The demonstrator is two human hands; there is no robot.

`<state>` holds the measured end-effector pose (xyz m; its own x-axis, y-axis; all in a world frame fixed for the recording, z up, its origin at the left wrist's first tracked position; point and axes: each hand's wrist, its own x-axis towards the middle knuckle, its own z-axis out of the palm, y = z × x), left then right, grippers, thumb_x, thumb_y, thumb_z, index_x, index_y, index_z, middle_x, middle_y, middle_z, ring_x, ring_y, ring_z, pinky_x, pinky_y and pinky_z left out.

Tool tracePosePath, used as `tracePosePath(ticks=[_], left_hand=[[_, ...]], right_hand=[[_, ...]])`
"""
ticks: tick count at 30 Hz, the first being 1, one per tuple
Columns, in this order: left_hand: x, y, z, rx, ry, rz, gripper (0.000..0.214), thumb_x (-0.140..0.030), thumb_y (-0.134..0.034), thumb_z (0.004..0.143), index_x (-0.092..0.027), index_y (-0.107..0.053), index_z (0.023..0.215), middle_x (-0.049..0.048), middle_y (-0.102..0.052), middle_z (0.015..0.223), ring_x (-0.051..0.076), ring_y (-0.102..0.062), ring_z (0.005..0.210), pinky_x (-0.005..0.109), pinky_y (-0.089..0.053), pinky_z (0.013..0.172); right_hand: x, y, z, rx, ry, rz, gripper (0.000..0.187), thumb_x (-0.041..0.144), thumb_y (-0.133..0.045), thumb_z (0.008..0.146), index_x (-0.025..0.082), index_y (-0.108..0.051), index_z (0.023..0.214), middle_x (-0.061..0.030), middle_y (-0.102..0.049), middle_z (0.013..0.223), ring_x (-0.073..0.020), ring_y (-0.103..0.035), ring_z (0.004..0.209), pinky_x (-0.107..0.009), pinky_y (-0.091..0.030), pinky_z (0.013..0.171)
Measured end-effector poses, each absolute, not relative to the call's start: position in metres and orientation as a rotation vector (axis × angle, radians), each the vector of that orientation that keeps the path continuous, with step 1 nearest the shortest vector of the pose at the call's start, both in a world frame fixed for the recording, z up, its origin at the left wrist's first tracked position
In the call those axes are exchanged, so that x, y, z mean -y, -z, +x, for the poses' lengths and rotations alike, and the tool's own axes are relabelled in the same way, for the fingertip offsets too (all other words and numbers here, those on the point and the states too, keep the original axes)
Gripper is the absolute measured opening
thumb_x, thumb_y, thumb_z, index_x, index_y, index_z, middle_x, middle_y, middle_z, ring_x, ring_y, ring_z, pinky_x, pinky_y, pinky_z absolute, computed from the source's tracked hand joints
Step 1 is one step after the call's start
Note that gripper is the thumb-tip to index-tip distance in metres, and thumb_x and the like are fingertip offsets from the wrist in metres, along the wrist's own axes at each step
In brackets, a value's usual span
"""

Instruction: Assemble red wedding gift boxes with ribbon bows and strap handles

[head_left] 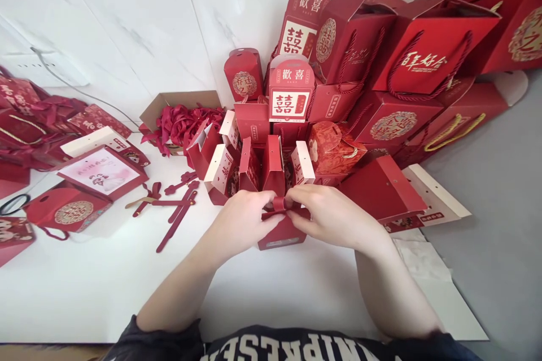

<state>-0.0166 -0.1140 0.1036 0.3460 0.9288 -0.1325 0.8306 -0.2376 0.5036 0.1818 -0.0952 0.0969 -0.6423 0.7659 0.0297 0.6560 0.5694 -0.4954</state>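
Observation:
A small red gift box (282, 235) stands upright on the white table in front of me. At its top is a red ribbon (279, 203), looped between my two hands. My left hand (249, 217) pinches the ribbon from the left with thumb and fingers. From the right, my right hand (324, 211) pinches the same ribbon, its fingertips close to those of the left. The hands cover much of the box's upper part. Just behind stand several red and cream gift bags (273, 163).
A cardboard box (182, 100) of red ribbons stands against the tiled wall. Stacked red gift boxes (417, 62) rise at the back right. Loose ribbon strips (175, 220) lie to the left, beside more gift boxes (70, 211). Flat-topped red bags (383, 192) lean at the right.

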Motion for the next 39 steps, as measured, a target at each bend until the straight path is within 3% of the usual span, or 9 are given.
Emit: tracePosePath(ticks=[3, 8, 13, 20, 27, 34, 39], left_hand=[[0.11, -0.105, -0.015, -1.524, -0.27, 2.151, 0.018, -0.029, -0.053, 0.085, -0.02, -0.06, 0.071, 0.0011, -0.065, 0.069, 0.018, -0.058, 0.064, 0.027, -0.036, 0.058], [0.103, -0.102, -0.015, -1.524, -0.237, 2.237, 0.022, -0.028, -0.056, 0.079, -0.019, -0.052, 0.06, -0.0009, -0.054, 0.056, 0.014, -0.046, 0.054, 0.026, -0.029, 0.055], [0.102, -0.1, -0.016, -1.516, -0.233, 2.22, 0.01, -0.024, -0.059, 0.077, -0.019, -0.062, 0.068, -0.0019, -0.061, 0.061, 0.014, -0.05, 0.057, 0.025, -0.032, 0.057], [0.101, -0.101, -0.021, -1.424, -0.237, 2.202, 0.021, -0.032, -0.055, 0.091, -0.023, -0.073, 0.093, 0.0008, -0.073, 0.084, 0.017, -0.062, 0.075, 0.026, -0.041, 0.067], [0.101, -0.101, -0.02, -1.423, -0.224, 2.225, 0.021, -0.034, -0.056, 0.092, -0.022, -0.074, 0.094, 0.0012, -0.073, 0.084, 0.017, -0.061, 0.074, 0.025, -0.04, 0.066], [0.103, -0.103, -0.019, -1.446, -0.209, 2.3, 0.023, -0.031, -0.057, 0.089, -0.018, -0.07, 0.074, -0.0004, -0.065, 0.065, 0.013, -0.052, 0.059, 0.026, -0.033, 0.057], [0.102, -0.102, -0.02, -1.448, -0.232, 2.273, 0.022, -0.029, -0.057, 0.09, -0.02, -0.075, 0.081, -0.0001, -0.071, 0.072, 0.014, -0.058, 0.064, 0.026, -0.035, 0.06]], right_hand=[[0.093, -0.095, 0.18, 2.556, -0.695, -1.186, 0.013, 0.013, -0.055, 0.082, 0.02, -0.046, 0.076, 0.0013, -0.058, 0.076, -0.0132, -0.05, 0.067, -0.025, -0.035, 0.061], [0.092, -0.094, 0.181, 2.507, -0.724, -1.141, 0.007, 0.017, -0.052, 0.09, 0.02, -0.051, 0.084, 0.0001, -0.06, 0.084, -0.0137, -0.053, 0.071, -0.026, -0.038, 0.066], [0.091, -0.095, 0.181, 2.454, -0.717, -1.075, 0.015, 0.033, -0.057, 0.095, 0.02, -0.055, 0.087, -0.0011, -0.061, 0.086, -0.0149, -0.056, 0.074, -0.027, -0.041, 0.069], [0.085, -0.092, 0.179, 2.359, -0.727, -1.079, 0.015, 0.025, -0.054, 0.097, 0.019, -0.057, 0.084, -0.0006, -0.062, 0.083, -0.0136, -0.055, 0.072, -0.025, -0.04, 0.066], [0.084, -0.093, 0.181, 2.292, -0.827, -1.103, 0.016, 0.023, -0.054, 0.096, 0.019, -0.059, 0.081, 0.0017, -0.063, 0.075, -0.0112, -0.049, 0.063, -0.024, -0.038, 0.061], [0.083, -0.094, 0.185, 2.344, -0.896, -1.036, 0.013, 0.024, -0.056, 0.094, 0.019, -0.059, 0.082, 0.0006, -0.064, 0.076, -0.0119, -0.053, 0.065, -0.024, -0.039, 0.062], [0.081, -0.091, 0.187, 2.493, -0.807, -1.034, 0.014, 0.021, -0.057, 0.089, 0.02, -0.051, 0.076, 0.002, -0.061, 0.074, -0.0131, -0.051, 0.068, -0.025, -0.039, 0.067]])
